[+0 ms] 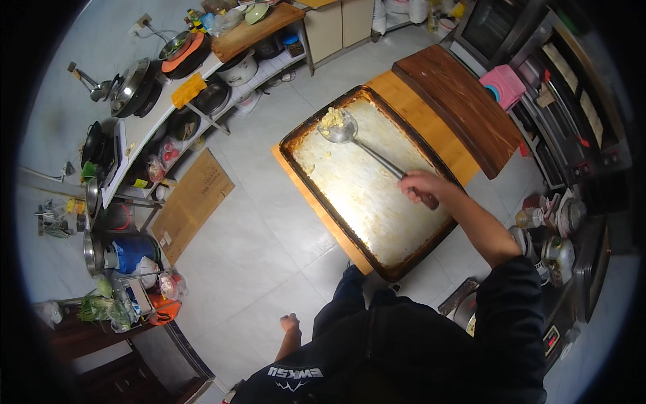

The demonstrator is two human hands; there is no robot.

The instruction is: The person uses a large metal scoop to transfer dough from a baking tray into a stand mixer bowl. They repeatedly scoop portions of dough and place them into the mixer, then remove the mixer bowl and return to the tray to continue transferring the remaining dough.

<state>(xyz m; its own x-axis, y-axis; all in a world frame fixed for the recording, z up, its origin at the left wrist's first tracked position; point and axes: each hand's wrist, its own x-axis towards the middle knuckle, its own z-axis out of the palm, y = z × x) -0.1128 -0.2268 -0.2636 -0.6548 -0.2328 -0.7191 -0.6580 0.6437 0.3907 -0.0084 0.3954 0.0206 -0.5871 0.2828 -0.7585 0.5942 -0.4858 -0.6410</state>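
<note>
My right hand (416, 187) grips the dark handle of a long metal wok ladle (378, 160). The ladle's round head lies at the far left corner of a large, shallow baking tray (338, 182). Yellow, crumbly food (331, 118) is heaped at that head, partly in it and partly against the corner. A few small bits of it lie elsewhere on the tray, whose rim is browned and blackened. My left hand (290, 322) hangs low beside my body over the floor, its fingers curled, with no object visible in it.
Under the tray is a light wooden board (404, 106), with a darker wooden board (459, 111) at its far right. A shelf counter (166, 106) with pots runs along the left. Flattened cardboard (194, 204) leans there. An oven (565, 111) stands at right.
</note>
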